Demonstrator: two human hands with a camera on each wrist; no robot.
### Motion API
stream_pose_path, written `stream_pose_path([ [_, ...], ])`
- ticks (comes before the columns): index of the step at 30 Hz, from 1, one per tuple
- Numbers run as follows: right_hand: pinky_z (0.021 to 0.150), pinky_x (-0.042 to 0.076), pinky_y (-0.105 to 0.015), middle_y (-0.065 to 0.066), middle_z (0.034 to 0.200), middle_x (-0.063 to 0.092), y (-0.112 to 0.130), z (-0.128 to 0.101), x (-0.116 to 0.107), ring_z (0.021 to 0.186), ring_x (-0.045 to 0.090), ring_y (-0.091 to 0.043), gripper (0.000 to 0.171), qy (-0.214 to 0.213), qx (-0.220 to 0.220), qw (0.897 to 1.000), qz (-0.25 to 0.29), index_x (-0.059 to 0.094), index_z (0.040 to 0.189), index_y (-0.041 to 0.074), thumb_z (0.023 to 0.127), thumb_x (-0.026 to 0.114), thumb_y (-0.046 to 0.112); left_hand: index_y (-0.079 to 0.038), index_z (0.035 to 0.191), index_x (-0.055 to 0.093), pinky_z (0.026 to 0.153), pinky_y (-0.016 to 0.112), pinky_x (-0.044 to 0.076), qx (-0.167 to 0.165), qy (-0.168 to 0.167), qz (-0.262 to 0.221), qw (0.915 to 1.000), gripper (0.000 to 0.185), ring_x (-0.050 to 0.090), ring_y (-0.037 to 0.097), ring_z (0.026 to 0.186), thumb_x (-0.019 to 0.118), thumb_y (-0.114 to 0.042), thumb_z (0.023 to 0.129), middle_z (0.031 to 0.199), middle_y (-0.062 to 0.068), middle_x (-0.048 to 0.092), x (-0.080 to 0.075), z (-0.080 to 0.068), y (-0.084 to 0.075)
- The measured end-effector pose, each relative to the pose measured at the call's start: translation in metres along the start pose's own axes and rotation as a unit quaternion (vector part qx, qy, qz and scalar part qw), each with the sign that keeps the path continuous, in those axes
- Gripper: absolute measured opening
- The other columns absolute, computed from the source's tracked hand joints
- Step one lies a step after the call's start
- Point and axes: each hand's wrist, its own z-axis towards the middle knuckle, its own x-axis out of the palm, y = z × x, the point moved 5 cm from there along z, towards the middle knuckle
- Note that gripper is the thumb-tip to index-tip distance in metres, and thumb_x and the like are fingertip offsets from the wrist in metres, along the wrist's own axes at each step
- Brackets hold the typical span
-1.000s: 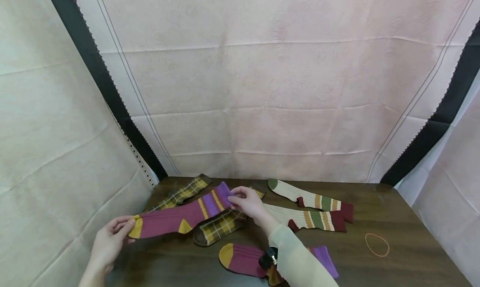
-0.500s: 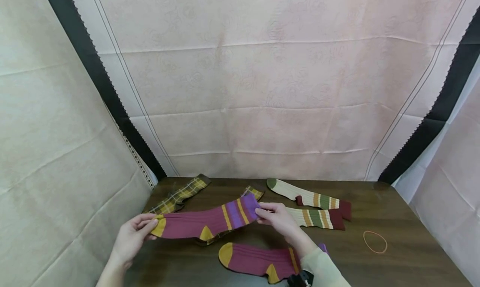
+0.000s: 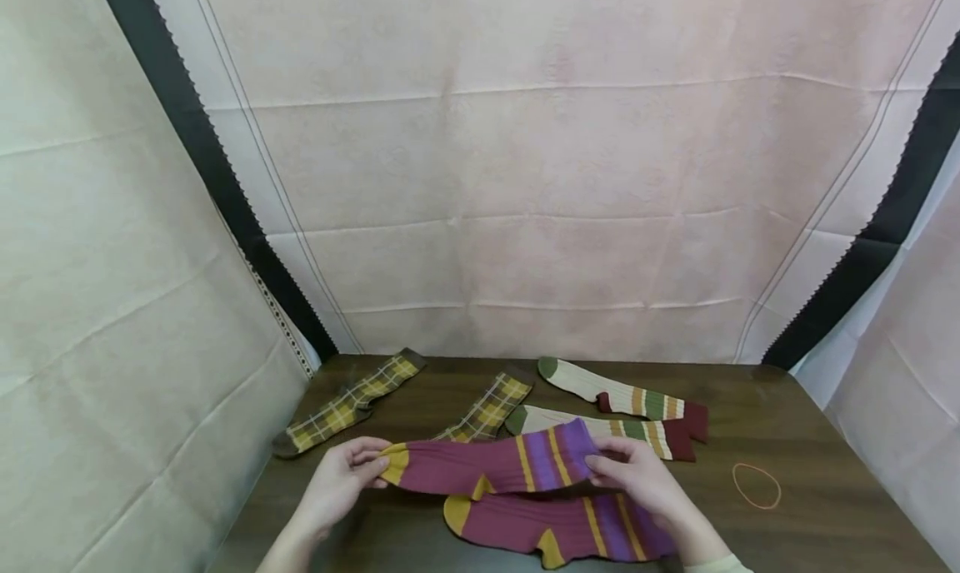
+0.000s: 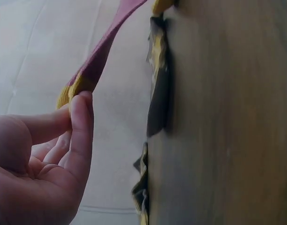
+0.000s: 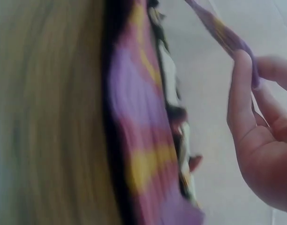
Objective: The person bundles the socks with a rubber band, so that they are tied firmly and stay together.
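A plum sock with a yellow toe and heel and purple and yellow cuff bands is stretched between both hands, raised off the table. My left hand pinches its yellow toe between thumb and fingers; the left wrist view shows this toe folded in the grip. The purple cuff is pinched by my right hand. Directly below and nearer to me, a matching plum sock lies flat on the table, its upper edge partly covered in the head view by the held one.
Two yellow plaid socks lie apart at the back left of the brown table. Two cream socks with striped cuffs lie at the back right. An orange rubber band is to the right. Pale fabric walls surround the table.
Both hands have carried the stretched plum sock from the left, over the plaid socks, rightward and toward me, to just above the matching sock. The grips have stayed the same.
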Motion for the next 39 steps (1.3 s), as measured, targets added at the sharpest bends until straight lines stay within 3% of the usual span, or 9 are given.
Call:
stream_pose_path([
  [6, 0.082, 0.058, -0.036, -0.012, 0.112, 0.066, 0.005, -0.02, -0.025, 0.09, 0.071, -0.022, 0.055, 0.032, 0.013, 0.999, -0.018, 0.046, 0.137, -0.017, 0.097, 0.066, 0.015, 0.007, 0.114, 0.064, 0.071, 0.038, 0.06, -0.004, 0.024, 0.0, 0.9997, 0.031, 0.07, 0.029, 0.078, 0.071, -0.013, 0.093, 0.101, 0.018, 0.072, 0.015, -0.002, -0.005],
  [11, 0.075, 0.059, -0.037, -0.015, 0.101, 0.069, 0.012, -0.032, -0.042, 0.083, 0.072, -0.023, 0.047, 0.058, -0.001, 0.996, -0.065, 0.052, 0.127, -0.021, 0.097, 0.065, 0.013, 0.008, 0.113, 0.063, 0.069, 0.04, 0.06, 0.002, 0.063, -0.002, 0.998, 0.031, 0.07, 0.029, 0.074, 0.071, -0.015, 0.093, 0.098, 0.018, 0.072, 0.033, -0.003, -0.013],
  [17, 0.068, 0.06, -0.039, -0.014, 0.089, 0.071, 0.016, -0.042, -0.055, 0.075, 0.07, -0.019, 0.03, 0.112, -0.007, 0.988, -0.104, 0.063, 0.113, -0.013, 0.097, 0.065, 0.013, 0.007, 0.11, 0.063, 0.066, 0.041, 0.06, -0.006, 0.096, 0.0, 0.9954, 0.028, 0.07, 0.029, 0.071, 0.071, -0.014, 0.093, 0.094, 0.018, 0.071, 0.052, -0.004, -0.019],
  [24, 0.063, 0.06, -0.042, -0.014, 0.085, 0.072, 0.02, -0.051, -0.071, 0.07, 0.069, -0.017, 0.024, 0.149, 0.014, 0.982, -0.111, 0.063, 0.111, -0.008, 0.097, 0.064, 0.011, 0.004, 0.111, 0.058, 0.067, 0.046, 0.06, -0.025, 0.14, -0.009, 0.9897, 0.026, 0.071, 0.032, 0.07, 0.068, -0.015, 0.096, 0.09, 0.018, 0.072, 0.073, -0.002, -0.019],
  [29, 0.061, 0.059, -0.045, -0.017, 0.079, 0.068, 0.025, -0.059, -0.083, 0.068, 0.069, -0.018, 0.023, 0.163, 0.012, 0.98, -0.116, 0.062, 0.113, -0.007, 0.098, 0.063, 0.009, 0.005, 0.111, 0.056, 0.066, 0.049, 0.059, -0.026, 0.155, -0.015, 0.9875, 0.024, 0.071, 0.032, 0.068, 0.065, -0.013, 0.097, 0.086, 0.019, 0.07, 0.083, -0.002, -0.023],
  [39, 0.06, 0.06, -0.044, -0.014, 0.08, 0.069, 0.016, -0.067, -0.093, 0.068, 0.069, -0.016, 0.021, 0.195, 0.033, 0.974, -0.107, 0.063, 0.113, -0.005, 0.098, 0.061, 0.008, 0.006, 0.11, 0.057, 0.06, 0.041, 0.06, -0.03, 0.182, -0.003, 0.9829, 0.024, 0.071, 0.032, 0.066, 0.067, -0.011, 0.096, 0.088, 0.021, 0.072, 0.098, -0.006, -0.021],
])
